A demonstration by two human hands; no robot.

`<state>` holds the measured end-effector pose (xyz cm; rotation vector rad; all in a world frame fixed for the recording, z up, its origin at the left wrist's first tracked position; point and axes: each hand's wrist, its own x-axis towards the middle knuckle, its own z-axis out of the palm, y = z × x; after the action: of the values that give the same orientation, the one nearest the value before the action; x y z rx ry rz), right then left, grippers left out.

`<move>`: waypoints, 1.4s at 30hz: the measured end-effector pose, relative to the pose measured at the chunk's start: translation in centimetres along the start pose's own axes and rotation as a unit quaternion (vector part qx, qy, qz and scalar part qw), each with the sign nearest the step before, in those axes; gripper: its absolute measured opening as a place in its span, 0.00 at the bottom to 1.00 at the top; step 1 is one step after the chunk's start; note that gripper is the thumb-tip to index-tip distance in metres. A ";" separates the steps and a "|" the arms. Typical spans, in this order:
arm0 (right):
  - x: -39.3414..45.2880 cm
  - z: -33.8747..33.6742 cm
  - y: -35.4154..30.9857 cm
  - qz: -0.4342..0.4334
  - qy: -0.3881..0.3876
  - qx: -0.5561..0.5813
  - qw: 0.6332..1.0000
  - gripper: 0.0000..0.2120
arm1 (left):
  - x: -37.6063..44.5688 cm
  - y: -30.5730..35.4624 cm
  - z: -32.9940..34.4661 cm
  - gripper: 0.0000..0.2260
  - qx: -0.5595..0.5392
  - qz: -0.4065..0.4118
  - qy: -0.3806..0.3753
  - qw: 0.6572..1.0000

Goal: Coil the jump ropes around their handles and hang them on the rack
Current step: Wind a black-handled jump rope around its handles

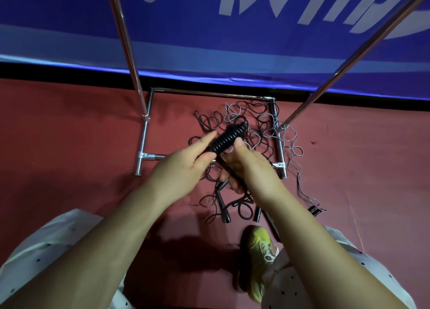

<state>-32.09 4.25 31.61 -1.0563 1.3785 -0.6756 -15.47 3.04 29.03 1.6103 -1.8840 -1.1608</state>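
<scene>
A black jump rope (pixel 226 139) is wound in tight coils around its handles, held above the floor at mid frame. My left hand (pixel 186 159) pinches the lower left end of the coil between thumb and fingers. My right hand (pixel 246 163) grips the handles below the coil, thumb pressed against the coils. Beneath them a tangle of loose black and grey ropes (pixel 253 127) lies on the red floor inside the base of the metal rack (pixel 149 113). More black handles (pixel 257 214) lie near my foot.
The rack's two chrome uprights (pixel 125 43) rise left and right of the pile, the right one (pixel 349 59) slanting across the view. A blue banner (pixel 209 29) lines the wall behind. My yellow-green shoe (pixel 258 250) stands on the red floor just behind the ropes.
</scene>
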 end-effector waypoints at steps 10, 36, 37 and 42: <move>0.2 0.2 0.3 0.019 0.054 -0.040 0.998 0.20 | -0.3 0.2 0.8 0.29 -0.070 -0.006 -0.095 0.993; 0.5 0.2 1.0 -0.023 0.082 -0.158 0.984 0.34 | 0.1 1.9 0.6 0.23 -0.279 -0.195 -0.038 0.940; 0.4 0.3 1.1 -0.017 0.068 -0.155 0.985 0.38 | 0.2 1.7 0.6 0.23 -0.253 -0.198 -0.021 0.947; 0.2 0.2 0.5 0.053 -0.027 -0.048 0.997 0.35 | 0.5 0.1 0.2 0.19 -0.126 -0.177 -0.016 0.976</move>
<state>-32.00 4.30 30.99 -1.0613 1.4200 -0.5047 -15.81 2.63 28.84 1.8325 -1.4296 -1.5095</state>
